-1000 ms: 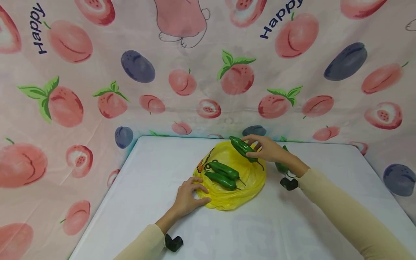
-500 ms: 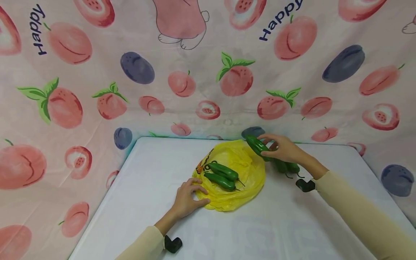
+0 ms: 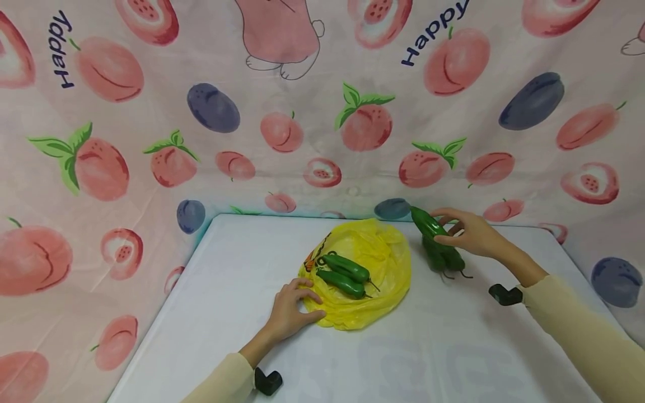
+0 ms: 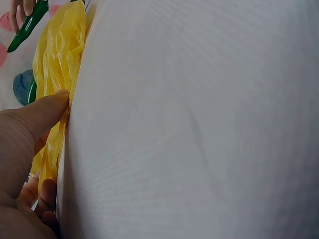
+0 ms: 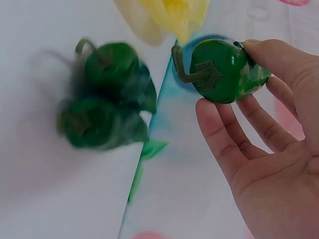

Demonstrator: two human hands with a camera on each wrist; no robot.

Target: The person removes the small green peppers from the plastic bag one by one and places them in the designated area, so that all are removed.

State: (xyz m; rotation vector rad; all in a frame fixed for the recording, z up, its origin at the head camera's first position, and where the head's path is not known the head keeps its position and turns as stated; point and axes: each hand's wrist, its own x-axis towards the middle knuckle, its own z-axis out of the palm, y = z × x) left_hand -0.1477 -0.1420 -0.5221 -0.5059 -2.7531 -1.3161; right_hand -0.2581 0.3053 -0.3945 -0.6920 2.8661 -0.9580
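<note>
My right hand (image 3: 473, 234) pinches a green chili pepper (image 3: 425, 220) between thumb and fingers. In the right wrist view this pepper (image 5: 219, 69) shows its curved stem towards the camera. Below it, two more green chili peppers (image 3: 450, 262) lie side by side on the table. A yellow plastic bag (image 3: 390, 254) is spread with its mouth wide, and two green chili peppers (image 3: 346, 275) rest in it. At its left edge my left hand (image 3: 291, 309) holds the bag; the thumb (image 4: 47, 112) presses on the yellow plastic (image 4: 60, 55) in the left wrist view.
The white table (image 3: 227, 268) reaches back to a pink cloth (image 3: 302, 101) printed with peaches and plums. Black wrist mounts (image 3: 269, 382) hang at both cuffs.
My right hand has carried the chili pepper rightwards from above the yellow bag to over the two peppers on the table. My left hand has stayed at the bag's edge.
</note>
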